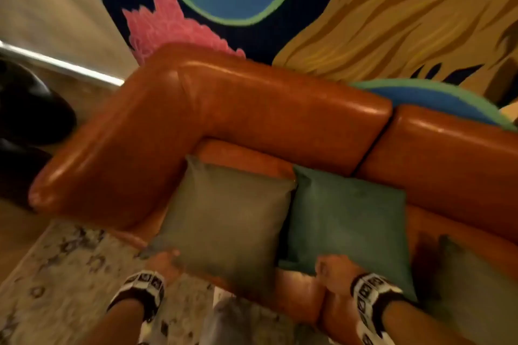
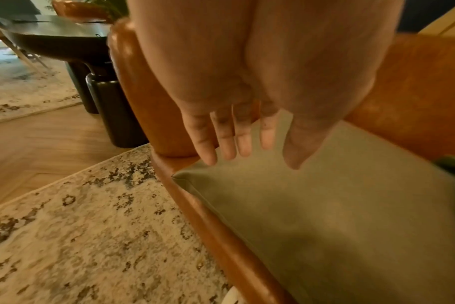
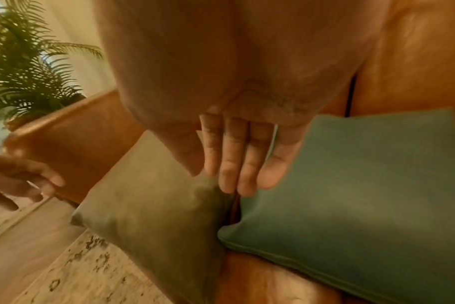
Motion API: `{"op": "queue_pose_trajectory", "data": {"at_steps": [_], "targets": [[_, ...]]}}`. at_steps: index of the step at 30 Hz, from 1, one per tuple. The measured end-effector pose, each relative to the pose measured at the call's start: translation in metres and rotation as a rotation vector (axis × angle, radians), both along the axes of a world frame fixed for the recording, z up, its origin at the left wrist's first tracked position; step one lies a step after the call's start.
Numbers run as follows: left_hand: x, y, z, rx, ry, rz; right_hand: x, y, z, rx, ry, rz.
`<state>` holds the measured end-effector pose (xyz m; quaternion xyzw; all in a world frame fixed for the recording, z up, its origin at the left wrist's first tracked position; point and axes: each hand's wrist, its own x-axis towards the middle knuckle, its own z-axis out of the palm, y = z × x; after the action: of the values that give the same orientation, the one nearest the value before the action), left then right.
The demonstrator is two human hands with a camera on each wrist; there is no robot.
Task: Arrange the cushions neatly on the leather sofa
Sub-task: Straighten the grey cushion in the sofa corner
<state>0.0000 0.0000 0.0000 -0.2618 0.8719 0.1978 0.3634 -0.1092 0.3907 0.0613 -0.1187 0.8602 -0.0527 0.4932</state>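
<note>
Sofa (image 1: pixel 280 109): orange-brown leather, corner piece; right end cut off by the frame edge.
Olive cushion (image 1: pixel 224 218): lying on the seat in the corner by the armrest, near corner hanging over the front edge.
Teal cushion (image 1: pixel 344 221): just right of the olive one, edges touching, back edge against the backrest.
Third cushion (image 1: pixel 473 288): greyish, far right on the seat, blurred and partly cut off.
Left hand (image 1: pixel 161 262): fingers straight and spread over the olive cushion's near left corner, gripping nothing; contact hard to judge through the blur.
Right hand (image 1: pixel 332 267): fingers (image 3: pixel 234 164) straight and together at the seam between the two cushions, holding nothing; touching or hovering, cannot tell.
Rug (image 1: pixel 70 274): pale, mottled, in front of the sofa.
Dark table (image 2: pixel 65 41): beyond the armrest, top partly out of view.
Fern (image 3: pixel 26 61): behind the armrest, only part showing.
</note>
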Motion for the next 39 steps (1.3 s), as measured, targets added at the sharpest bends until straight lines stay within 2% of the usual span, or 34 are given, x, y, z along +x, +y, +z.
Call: {"op": "queue_pose_trajectory", "data": {"at_steps": [2,5,8,10,12,15,18,20,24,27,29,32,34,36,39], "targets": [[-0.007,-0.022,-0.017,-0.017,0.041,0.035,-0.007,-0.029,-0.024,-0.046,-0.027,-0.089],[-0.01,-0.055,-0.039,-0.057,0.013,0.026,-0.002,-0.071,-0.065,-0.019,-0.042,-0.248],[-0.005,-0.09,-0.083,-0.051,-0.059,0.06,0.013,-0.094,-0.136,0.081,-0.116,-0.282],[-0.001,-0.107,-0.115,-0.038,-0.113,0.075,0.024,-0.109,-0.155,0.175,-0.133,-0.277],[-0.002,-0.111,-0.135,-0.01,-0.106,0.125,0.036,-0.119,-0.173,0.224,-0.161,-0.359],[-0.011,-0.109,-0.144,-0.009,-0.019,0.214,0.046,-0.133,-0.183,0.091,-0.211,-0.619],[-0.031,-0.111,-0.133,0.065,0.049,0.279,0.046,-0.133,-0.166,-0.127,-0.179,-0.912],[-0.051,-0.116,-0.109,0.13,0.133,0.36,0.03,-0.134,-0.142,-0.21,-0.091,-1.034],[-0.116,-0.119,-0.036,0.203,0.356,0.505,-0.02,-0.133,-0.084,-0.323,0.117,-1.003],[-0.169,-0.125,0.011,0.194,0.431,0.425,-0.073,-0.125,-0.044,-0.372,0.203,-0.895],[-0.209,-0.132,0.03,0.196,0.477,0.389,-0.113,-0.118,-0.022,-0.401,0.318,-0.969],[-0.258,-0.131,0.047,0.385,0.647,0.552,-0.167,-0.107,-0.007,-0.529,0.508,-1.191],[-0.281,-0.122,0.05,0.637,0.745,0.699,-0.193,-0.104,-0.006,-0.69,0.46,-1.369],[-0.295,-0.111,0.046,0.839,0.733,0.777,-0.206,-0.106,-0.016,-0.767,0.366,-1.449],[-0.307,-0.108,0.03,0.839,0.644,0.703,-0.214,-0.117,-0.045,-0.607,0.289,-1.236]]}}
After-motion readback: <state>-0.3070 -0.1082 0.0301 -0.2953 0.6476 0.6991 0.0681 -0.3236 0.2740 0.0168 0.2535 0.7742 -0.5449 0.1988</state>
